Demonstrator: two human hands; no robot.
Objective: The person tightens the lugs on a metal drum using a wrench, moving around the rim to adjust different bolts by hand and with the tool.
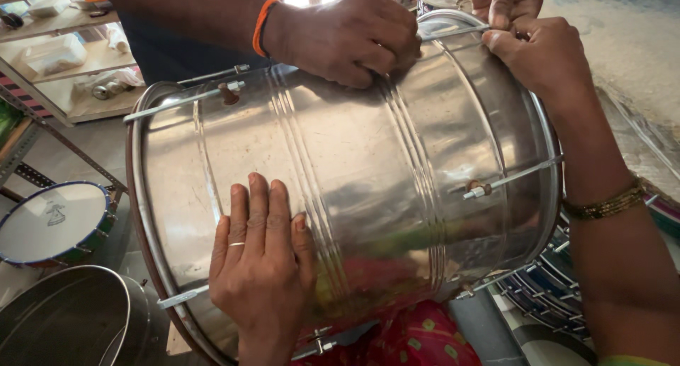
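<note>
The left hand (261, 267) lies flat on the drum shell (354, 161), fingers (256, 210) together and stretched out, pressing rather than gripping. The right hand (549, 61) reaches over the far rim (545, 125), fingers curled at the head of a tension rod (453, 32); whether they actually pinch it I cannot tell, since they fold out of sight.

The shell is a polished steel cylinder lying on its side across the person's lap, with more rods (510, 178) running along its wall. A co-worker's hand (347, 37) (orange band at the wrist) bears down on the top of the shell near the same rod, and a second hand of theirs (504, 1) sits just behind the right hand.

Beyond it: a small blue-rimmed drum (53, 224) on the floor to the left, an open steel shell (67, 320) just below it, a stack of hoops (549, 288) to the right, and shelves (64, 69) at the back.

The risk, as I judge it, is the shell rolling: it is round and slick, steadied only by palms. If one hand lifts while another pushes, it could turn and trap fingers crowded at the rod, or slide off the lap onto the drum beside it.
</note>
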